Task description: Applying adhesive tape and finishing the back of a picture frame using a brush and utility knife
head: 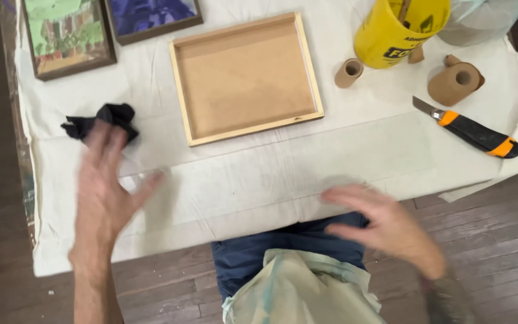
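The crumpled black cloth (104,122) lies on the white-draped worktop (259,180), at about nine o'clock from the shallow wooden frame (246,78), its bulk running roughly nine to three. The left hand (108,186) is nearest, fingers (100,141) splayed and empty, their tips overlapping the cloth's near edge at twelve o'clock; the right hand (385,225) hovers open, well apart

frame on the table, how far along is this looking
Laid out: the wooden frame lies back up on the white cloth, with two tape rolls, a knife and a yellow tub beside it. In hand: nothing; the left hand is open by a black rag, the right hand open at the table edge. The frame's back looks bare, untaped.
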